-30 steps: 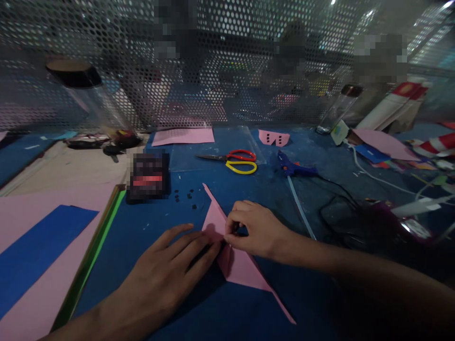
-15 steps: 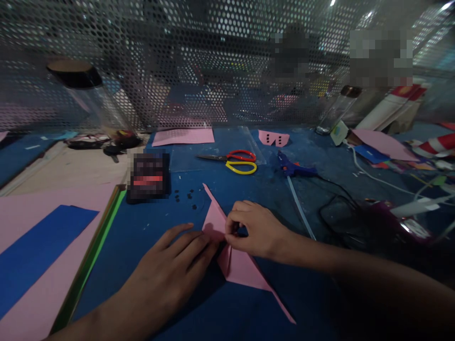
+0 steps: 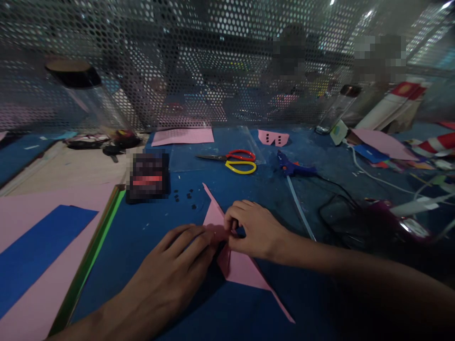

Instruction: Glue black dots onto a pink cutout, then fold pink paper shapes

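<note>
A folded pink paper [image 3: 243, 272] lies on the blue table in front of me, with thin pointed ends at its far left and near right. From the left, my left hand [image 3: 177, 265] closes its fingertips on the paper's near edge. My right hand [image 3: 254, 229] pinches the middle of the same paper, thumb against curled fingers. The two sets of fingertips almost meet and hide the paper's centre. Several tiny black paper bits [image 3: 183, 195] are scattered just beyond the left hand.
Scissors [image 3: 231, 161] with red and yellow handles lie beyond the hands. A blue glue gun [image 3: 293, 166] with its cord [image 3: 337, 187] is at the right. Pink sheets [image 3: 21, 208] and a blue strip [image 3: 42, 251] cover the left. A perforated metal screen [image 3: 220, 61] stands behind.
My left hand's index finger has drawn in and curled towards the paper. My right hand has barely moved, and the paper stays in place.
</note>
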A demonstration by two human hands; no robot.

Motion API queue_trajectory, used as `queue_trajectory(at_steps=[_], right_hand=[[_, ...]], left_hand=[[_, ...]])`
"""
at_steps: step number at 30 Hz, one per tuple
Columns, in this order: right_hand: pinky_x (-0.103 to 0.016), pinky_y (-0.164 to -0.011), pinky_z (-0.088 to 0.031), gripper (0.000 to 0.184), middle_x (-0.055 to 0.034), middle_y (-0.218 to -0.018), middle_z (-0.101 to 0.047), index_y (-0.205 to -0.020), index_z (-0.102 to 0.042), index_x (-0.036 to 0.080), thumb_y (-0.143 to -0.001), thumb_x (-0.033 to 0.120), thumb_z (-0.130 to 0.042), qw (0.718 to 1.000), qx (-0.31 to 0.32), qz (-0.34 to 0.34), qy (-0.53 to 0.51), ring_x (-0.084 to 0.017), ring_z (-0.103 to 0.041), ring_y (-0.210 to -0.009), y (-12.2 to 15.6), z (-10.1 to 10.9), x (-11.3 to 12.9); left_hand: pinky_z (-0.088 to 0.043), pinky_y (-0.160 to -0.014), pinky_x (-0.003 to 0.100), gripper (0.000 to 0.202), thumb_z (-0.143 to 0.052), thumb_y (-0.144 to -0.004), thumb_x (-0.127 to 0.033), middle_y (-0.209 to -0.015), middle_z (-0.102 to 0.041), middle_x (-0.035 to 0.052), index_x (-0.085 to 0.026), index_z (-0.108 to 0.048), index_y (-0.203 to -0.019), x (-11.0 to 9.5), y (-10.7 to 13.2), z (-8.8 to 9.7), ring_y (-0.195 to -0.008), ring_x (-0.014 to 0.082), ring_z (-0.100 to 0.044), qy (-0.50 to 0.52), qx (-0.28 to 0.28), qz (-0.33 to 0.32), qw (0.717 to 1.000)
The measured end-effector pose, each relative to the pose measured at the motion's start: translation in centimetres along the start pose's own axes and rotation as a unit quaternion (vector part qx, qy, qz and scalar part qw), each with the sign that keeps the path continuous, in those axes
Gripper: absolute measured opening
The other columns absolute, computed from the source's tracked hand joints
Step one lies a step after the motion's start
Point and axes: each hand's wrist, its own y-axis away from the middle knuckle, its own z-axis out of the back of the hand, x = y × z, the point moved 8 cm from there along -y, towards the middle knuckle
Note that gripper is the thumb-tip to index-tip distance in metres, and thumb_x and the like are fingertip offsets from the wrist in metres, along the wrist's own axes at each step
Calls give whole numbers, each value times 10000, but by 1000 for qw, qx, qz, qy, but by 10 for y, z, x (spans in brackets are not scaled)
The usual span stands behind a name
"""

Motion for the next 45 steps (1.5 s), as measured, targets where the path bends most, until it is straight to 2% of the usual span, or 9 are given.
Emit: queue_trajectory(at_steps=[5,10,17,21,27,33,37,45], right_hand=[[-299,-785,-384,120,31,-827,-611,-812,-613,212,-735,129,-652,1000,-9,-2,0,-155,-532,-820,-1,1,2],[-294,-786,-385,120,35,-828,-612,-810,-605,212,-739,122,-639,1000,-5,3,-2,-148,-529,-815,-1,1,2],[-299,-785,-380,136,36,-835,-618,-832,-605,219,-739,122,-627,1000,-5,13,-1,-151,-534,-827,-1,-1,0],[-300,-782,-378,154,36,-840,-619,-840,-606,220,-729,118,-631,1000,-4,18,2,-153,-538,-832,-1,-2,0],[-299,-786,-382,176,33,-844,-627,-846,-606,221,-725,92,-606,1000,-7,20,-3,-153,-544,-833,0,-1,-1],[-288,-783,-398,154,30,-829,-637,-834,-611,211,-746,84,-605,1000,1,14,-23,-143,-546,-814,-1,1,-3],[-280,-761,-399,72,30,-820,-630,-816,-608,203,-802,134,-622,1000,-4,11,-27,-134,-536,-786,-1,3,-2],[-289,-781,-386,137,38,-820,-623,-828,-627,208,-732,115,-654,1000,-4,6,-10,-142,-538,-816,-1,0,0]], left_hand=[[-364,-1035,454,335,-403,-1001,-98,-1129,-732,102,-101,-697,-1161,-3,0,-1,-1090,288,-587,12,8,-16,1000],[-359,-1033,443,321,-421,-998,-90,-1144,-731,94,-107,-691,-1170,-2,0,0,-1077,275,-593,23,3,-20,1000],[-361,-1018,436,336,-429,-1002,-110,-1168,-707,75,-137,-634,-1267,0,-4,-4,-1107,273,-568,30,22,-14,999],[-358,-1019,442,311,-444,-1007,-136,-1196,-689,80,-142,-637,-1251,0,-5,-6,-1132,282,-548,34,25,-9,999],[-374,-992,442,279,-447,-1000,-119,-1123,-704,80,-130,-667,-1172,1,-6,-4,-1076,278,-566,45,19,-19,999],[-353,-1027,424,316,-417,-1016,-112,-1239,-676,76,-139,-639,-1241,3,-4,-3,-1150,256,-554,54,23,-30,998],[-366,-1011,436,304,-417,-1025,-140,-1216,-688,77,-137,-647,-1224,3,-2,-5,-1135,270,-563,46,31,-31,998],[-371,-1011,428,290,-425,-1027,-146,-1238,-677,65,-159,-635,-1226,2,-4,-9,-1143,266,-556,47,37,-32,998]])
